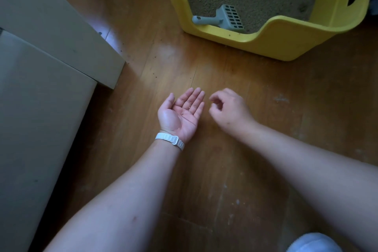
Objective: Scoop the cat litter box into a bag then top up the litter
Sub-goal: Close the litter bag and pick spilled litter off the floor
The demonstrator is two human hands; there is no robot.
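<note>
Left hand (181, 113), palm up, holds gritty granules (188, 109); right hand (229, 109) curls loosely.

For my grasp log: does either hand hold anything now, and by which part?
Left hand lies open, palm up, with a few grains resting on it, ungripped. Right hand has curled fingers; whether they pinch a grain cannot be told.

Floor (204, 170) was brown wood-look planks, seams running away from the camera. Soft glare patch (161, 53) on the boards, bluish sheen (105, 35) beside the furniture. Pale scuffs (281, 99) to the right and more white flecks (237, 202) lower down; small dark crumbs (154, 76) scattered about. Left side: two beige cabinet units, the far one (57, 18) set behind the near one (41, 118), both plain-faced. Light overall was dim, with shadow along the near unit's base.
</note>
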